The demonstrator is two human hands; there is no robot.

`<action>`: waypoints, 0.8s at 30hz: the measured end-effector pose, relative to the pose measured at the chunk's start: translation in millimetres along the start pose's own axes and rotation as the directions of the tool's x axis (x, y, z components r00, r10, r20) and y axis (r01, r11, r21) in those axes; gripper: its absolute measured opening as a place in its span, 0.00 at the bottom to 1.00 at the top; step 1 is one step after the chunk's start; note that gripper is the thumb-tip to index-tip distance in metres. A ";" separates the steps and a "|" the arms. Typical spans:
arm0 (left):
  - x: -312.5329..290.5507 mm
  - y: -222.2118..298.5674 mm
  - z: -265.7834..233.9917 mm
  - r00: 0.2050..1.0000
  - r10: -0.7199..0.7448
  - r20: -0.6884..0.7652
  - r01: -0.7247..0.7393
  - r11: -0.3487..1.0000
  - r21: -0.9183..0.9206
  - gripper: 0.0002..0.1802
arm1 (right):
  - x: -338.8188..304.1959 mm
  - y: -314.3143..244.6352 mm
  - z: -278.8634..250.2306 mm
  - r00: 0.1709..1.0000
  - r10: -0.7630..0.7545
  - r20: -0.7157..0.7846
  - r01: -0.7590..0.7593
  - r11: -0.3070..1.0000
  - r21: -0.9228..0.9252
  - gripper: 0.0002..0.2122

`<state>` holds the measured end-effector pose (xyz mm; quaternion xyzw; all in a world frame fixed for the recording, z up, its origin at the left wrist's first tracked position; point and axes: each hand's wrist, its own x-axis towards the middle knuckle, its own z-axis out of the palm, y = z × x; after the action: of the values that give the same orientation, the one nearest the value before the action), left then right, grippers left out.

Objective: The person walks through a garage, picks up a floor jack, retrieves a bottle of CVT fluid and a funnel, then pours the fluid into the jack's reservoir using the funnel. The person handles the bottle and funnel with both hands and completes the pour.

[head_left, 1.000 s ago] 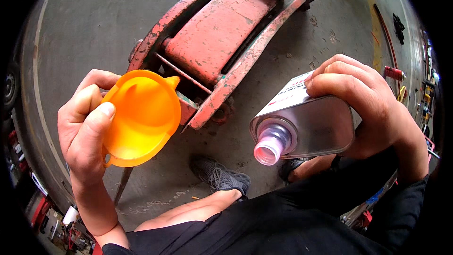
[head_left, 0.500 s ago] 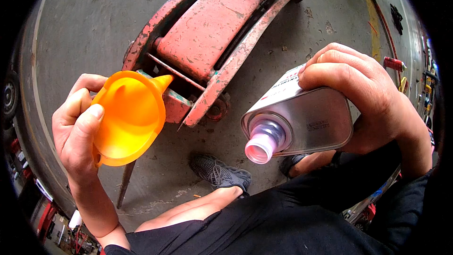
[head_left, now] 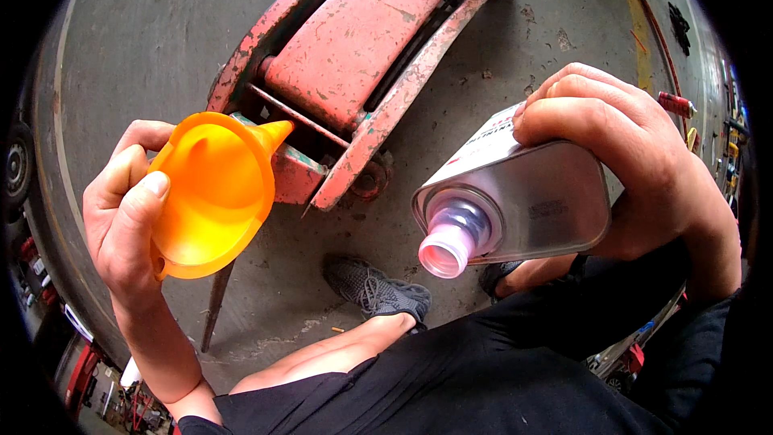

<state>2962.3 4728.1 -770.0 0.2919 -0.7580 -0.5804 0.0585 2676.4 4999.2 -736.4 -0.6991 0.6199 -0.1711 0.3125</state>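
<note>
My left hand (head_left: pixel 129 209) grips an orange plastic funnel (head_left: pixel 211 201) by its rim, thumb on the inside. The funnel's wide mouth faces me and its spout points away to the upper right. On the right, my right hand (head_left: pixel 612 145) is wrapped round a rectangular metal can (head_left: pixel 539 209) with a white printed side. The can is tilted, its uncapped pinkish spout (head_left: pixel 444 251) directed down toward me. Funnel and can are well apart. What is inside the can does not show.
A worn red floor jack (head_left: pixel 354 40) stands on the grey concrete floor (head_left: pixel 145 48) beyond my hands. My shoe (head_left: pixel 374 290) is below, between them. At the right lie a small red can (head_left: pixel 675 105) and a dark red hose (head_left: pixel 656 32). A wheel (head_left: pixel 18 163) stands far left.
The funnel and my left hand have shifted slightly left and up. The can in my right hand has moved a touch to the right. Both grips are the same.
</note>
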 end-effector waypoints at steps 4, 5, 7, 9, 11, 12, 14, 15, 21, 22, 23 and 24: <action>0.5 0.9 0.5 1.000 -0.005 -0.001 0.005 1.000 -0.010 0.17 | -0.4 -0.2 0.9 1.000 -0.003 -0.007 0.003 1.000 0.015 0.40; 1.3 0.6 -0.2 1.000 -0.006 0.005 0.006 1.000 -0.009 0.17 | -0.6 -0.4 0.4 1.000 -0.001 -0.005 0.001 1.000 0.015 0.40; 1.5 0.9 -1.0 1.000 -0.010 0.010 0.010 1.000 -0.009 0.17 | -0.5 -0.9 -1.2 1.000 0.000 0.007 0.000 1.000 0.007 0.40; 0.7 2.3 -1.7 1.000 -0.019 0.006 0.019 1.000 -0.008 0.17 | 0.8 -0.5 -2.1 1.000 -0.006 0.014 0.006 1.000 0.001 0.39; 2.0 0.1 -0.9 1.000 -0.010 0.010 0.010 1.000 -0.017 0.17 | -0.2 -0.5 -1.9 1.000 0.000 0.012 0.000 1.000 -0.004 0.39; 2.9 -0.8 -0.5 1.000 -0.005 0.012 0.005 1.000 -0.022 0.16 | -1.1 -0.4 -1.4 1.000 0.003 0.008 -0.003 1.000 -0.007 0.38; 2.4 1.0 1.1 1.000 -0.010 0.001 0.010 1.000 -0.028 0.16 | -0.7 -0.5 -1.5 1.000 0.002 0.004 -0.001 1.000 -0.007 0.38; 2.5 1.7 1.5 1.000 -0.013 -0.004 0.013 0.999 -0.031 0.16 | -0.5 -0.8 -1.7 1.000 0.002 0.004 -0.002 1.000 -0.005 0.38; 1.8 3.4 2.8 1.000 -0.005 -0.012 0.005 0.998 -0.062 0.16 | -0.7 -1.2 -1.9 1.000 0.015 -0.012 -0.015 0.999 0.041 0.38; 2.0 3.1 2.9 1.000 0.009 -0.007 -0.009 0.998 -0.055 0.16 | 0.3 -1.5 -2.4 1.000 0.020 -0.009 -0.020 0.999 0.049 0.37; 2.2 2.2 3.1 1.000 0.023 -0.003 -0.023 0.999 -0.048 0.16 | 0.6 -2.5 -2.7 1.000 0.028 -0.006 -0.028 0.998 0.059 0.37; 2.4 3.4 3.4 0.999 0.036 0.000 -0.036 0.999 -0.041 0.16 | 0.2 -3.2 -2.5 0.999 0.032 -0.007 -0.032 0.997 0.069 0.36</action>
<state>2957.6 4730.3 -768.6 0.2765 -0.7512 -0.5947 0.0745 2677.3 4998.6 -732.5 -0.6771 0.6260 -0.1901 0.3369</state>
